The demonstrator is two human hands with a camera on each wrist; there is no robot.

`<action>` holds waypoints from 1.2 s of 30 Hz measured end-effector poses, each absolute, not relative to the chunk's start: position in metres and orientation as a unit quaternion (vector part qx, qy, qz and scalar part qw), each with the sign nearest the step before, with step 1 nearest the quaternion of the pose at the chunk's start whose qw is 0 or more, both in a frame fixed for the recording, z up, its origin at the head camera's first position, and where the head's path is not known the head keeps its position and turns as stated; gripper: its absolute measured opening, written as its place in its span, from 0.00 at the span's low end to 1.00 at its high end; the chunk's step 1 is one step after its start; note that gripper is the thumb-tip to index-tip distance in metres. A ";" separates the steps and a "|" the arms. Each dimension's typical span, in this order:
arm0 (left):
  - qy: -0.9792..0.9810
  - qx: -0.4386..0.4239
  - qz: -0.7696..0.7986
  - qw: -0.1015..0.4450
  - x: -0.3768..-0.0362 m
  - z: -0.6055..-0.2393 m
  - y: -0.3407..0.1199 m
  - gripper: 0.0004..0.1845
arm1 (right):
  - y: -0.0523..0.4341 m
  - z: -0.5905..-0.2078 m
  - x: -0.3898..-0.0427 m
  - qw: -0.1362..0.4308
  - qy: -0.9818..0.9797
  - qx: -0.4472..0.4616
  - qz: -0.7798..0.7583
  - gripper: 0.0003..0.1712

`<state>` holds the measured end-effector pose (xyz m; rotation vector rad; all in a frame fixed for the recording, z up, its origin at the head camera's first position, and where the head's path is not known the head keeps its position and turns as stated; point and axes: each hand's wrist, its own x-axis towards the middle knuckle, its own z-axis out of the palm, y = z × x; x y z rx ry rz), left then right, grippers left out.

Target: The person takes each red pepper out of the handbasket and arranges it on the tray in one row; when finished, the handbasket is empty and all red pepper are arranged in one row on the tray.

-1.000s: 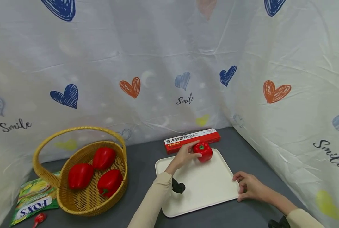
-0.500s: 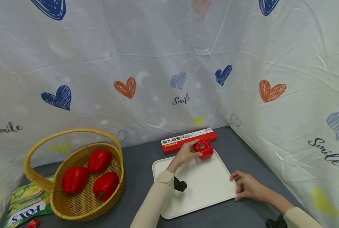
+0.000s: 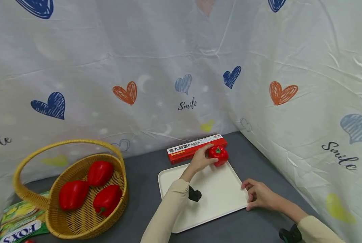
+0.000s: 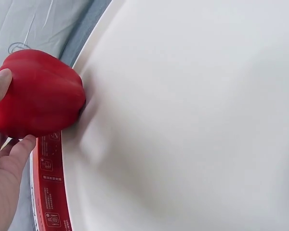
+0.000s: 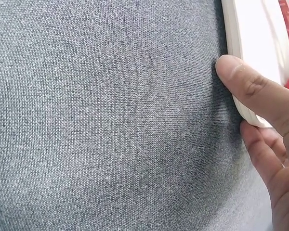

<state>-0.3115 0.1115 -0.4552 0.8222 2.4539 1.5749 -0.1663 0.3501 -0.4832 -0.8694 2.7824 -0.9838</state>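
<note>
A red bell pepper [image 3: 218, 156] with a green stem is at the far right corner of a cream rectangular tray [image 3: 211, 202]. My left hand [image 3: 200, 160] holds it from the left, thumb on the near side and fingers behind. In the left wrist view the pepper [image 4: 41, 96] is over the tray's rim; contact with the tray is hard to tell. My right hand [image 3: 261, 195] grips the tray's near right corner. The right wrist view shows the thumb along one edge of the tray [image 5: 250, 38] and the fingers round the corner.
Behind the tray lies a red and white pasta box [image 3: 196, 148]. On the left stands a yellow wicker basket [image 3: 80, 224] with a tall handle and three red peppers inside. A green Fox's bag [image 3: 23, 222] lies partly behind it. Printed curtains [image 3: 156, 128] bound the grey table.
The head view has turned slightly right, so the scene slides left. Both hands keep their holds on the pepper and the tray corner. The small red item at lower left has nearly left the frame.
</note>
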 end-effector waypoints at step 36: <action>0.785 0.189 0.587 -0.059 -0.297 -0.469 0.137 0.28 | 0.352 -0.484 -0.165 0.044 0.899 -0.271 -0.341 0.15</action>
